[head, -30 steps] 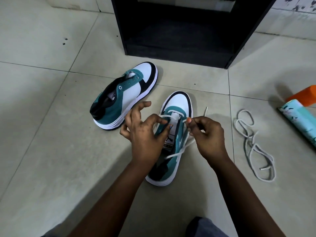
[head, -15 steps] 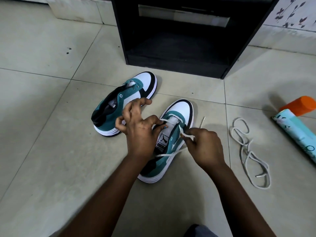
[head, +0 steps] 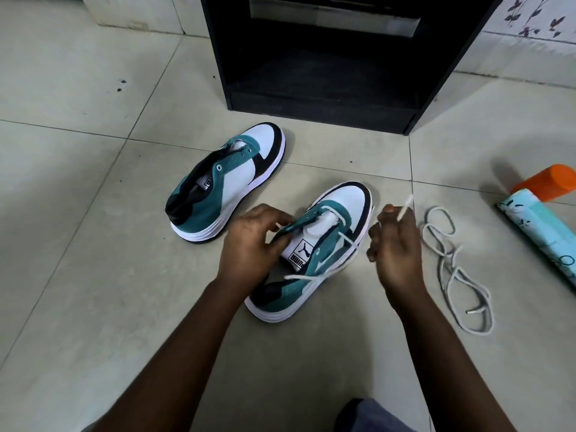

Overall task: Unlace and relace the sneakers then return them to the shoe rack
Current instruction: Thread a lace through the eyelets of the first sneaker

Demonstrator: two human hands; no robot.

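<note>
While the near sneaker [head: 314, 247] lies on the floor [head: 93, 275] directly in front of the person, toe toward the shoe rack [head: 327, 73], the head view lists the following. Left hand [head: 249, 244]: fingers curled round the teal eyelet flap on its side of the shoe, gripping it, apparently to steady the upper and spread the throat so the eyelets stay reachable. Right hand [head: 394, 247]: thumb and forefinger pinching the tip of the white lace [head: 339, 241], held up and to the right of the shoe, most likely to draw the slack clear of an eyelet; the lace crosses only the lower eyelets, the other end trailing over the shoe's side. Second sneaker [head: 227, 182]: laceless, just behind and left of the first, tilted on its side near the rack's foot, apparently waiting its turn. Loose lace [head: 452, 266]: coiled on the floor right of the right hand, within reach, probably belonging to the second shoe. Rack: black, open-fronted, lower shelf bare where visible. Far right: a pale blue patterned tube [head: 542, 241] and an orange cylinder [head: 548, 182], not involved.
</note>
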